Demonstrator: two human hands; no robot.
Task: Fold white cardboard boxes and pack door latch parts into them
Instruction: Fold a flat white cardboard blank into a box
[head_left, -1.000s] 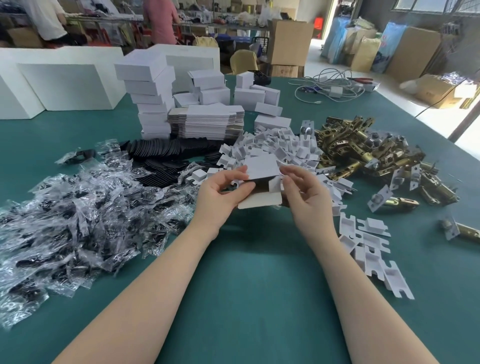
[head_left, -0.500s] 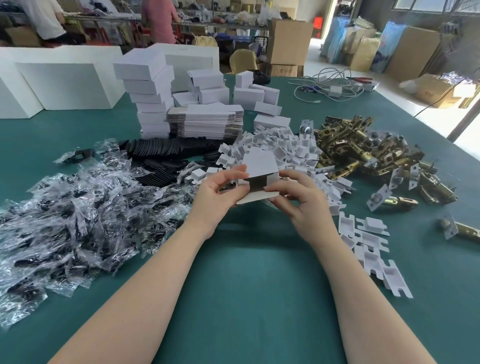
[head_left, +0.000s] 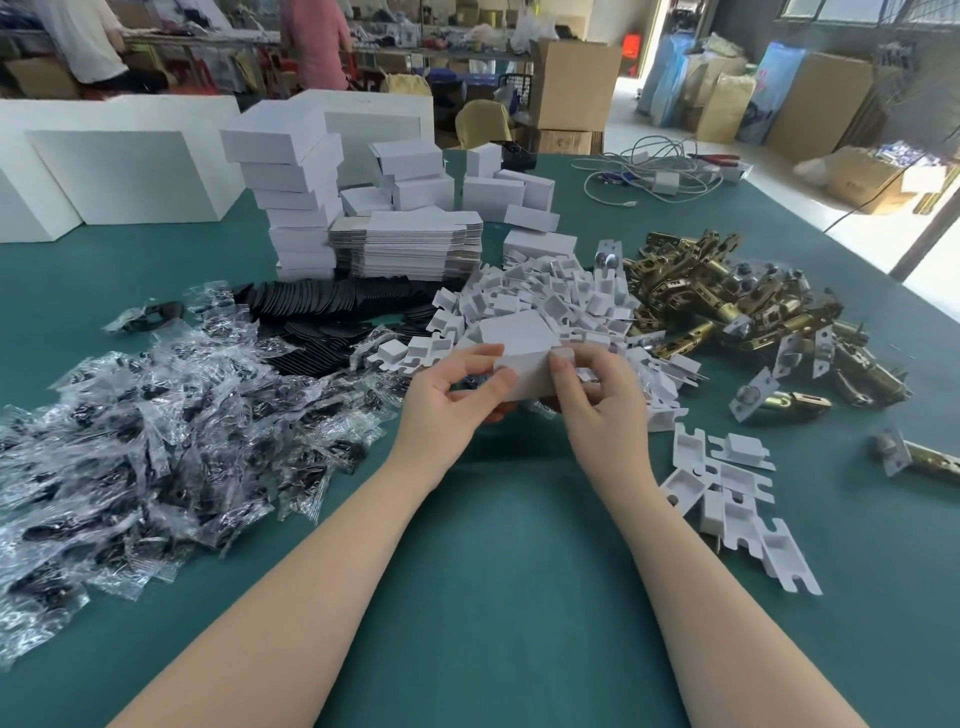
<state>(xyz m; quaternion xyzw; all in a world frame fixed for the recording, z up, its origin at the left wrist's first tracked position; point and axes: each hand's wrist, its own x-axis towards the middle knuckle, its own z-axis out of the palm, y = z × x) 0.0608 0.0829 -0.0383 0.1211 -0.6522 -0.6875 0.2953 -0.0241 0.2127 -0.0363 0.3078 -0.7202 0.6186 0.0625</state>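
Note:
A small white cardboard box (head_left: 519, 358) is held above the green table (head_left: 493, 571), just in front of me. My left hand (head_left: 452, 400) grips its left end, thumb on the front face. On the other side my right hand (head_left: 597, 405) holds the right end and presses a flap with thumb and forefinger. The box looks closed on the faces I see. Brass door latch parts (head_left: 737, 306) lie heaped to the right. Folded white cardboard inserts (head_left: 550, 301) are piled behind the box, with several more inserts (head_left: 727, 499) near my right forearm.
Clear plastic bags of dark parts (head_left: 156, 431) cover the left. Black flat pieces (head_left: 332, 306) lie behind them. A pile of flat box blanks (head_left: 410, 244) and stacked finished boxes (head_left: 296, 187) stand at the back. A white cable (head_left: 649, 171) lies far right. People stand beyond the table.
The box's open end, dark inside before, is now shut. My right thumb has pushed the flap in, and both hands have turned the box slightly.

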